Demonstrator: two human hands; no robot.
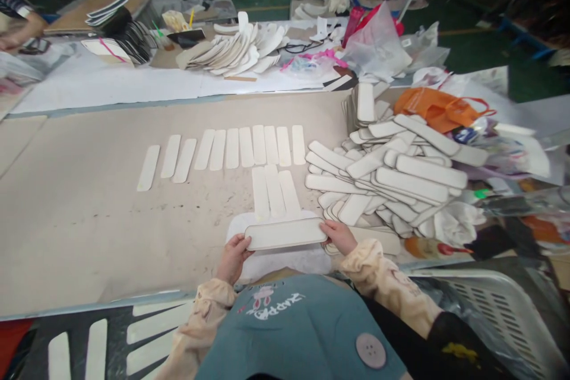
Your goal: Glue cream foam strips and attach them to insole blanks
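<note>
Between my two hands I see a long white panel with rounded corners and a dark edge [285,234], raised just over a white sheet [267,265] on the table. My left hand [234,257] pinches its left end, thumb on top. At the right end, my right hand [341,237] grips the corner the same way. Beyond the held panel lie three thin cream strips [272,191] close together. Farther back, a row of similar cream strips [232,148] is spread across the table. A big loose pile of dark-edged white panels [412,178] lies to the right.
An orange bag [439,108] and plastic bags sit behind the pile. A bottle with a red tip [434,248] lies right, above a grey plastic basket [499,303]. More strips [97,347] lie on a dark surface lower left. Another person's arm [22,27] shows far left.
</note>
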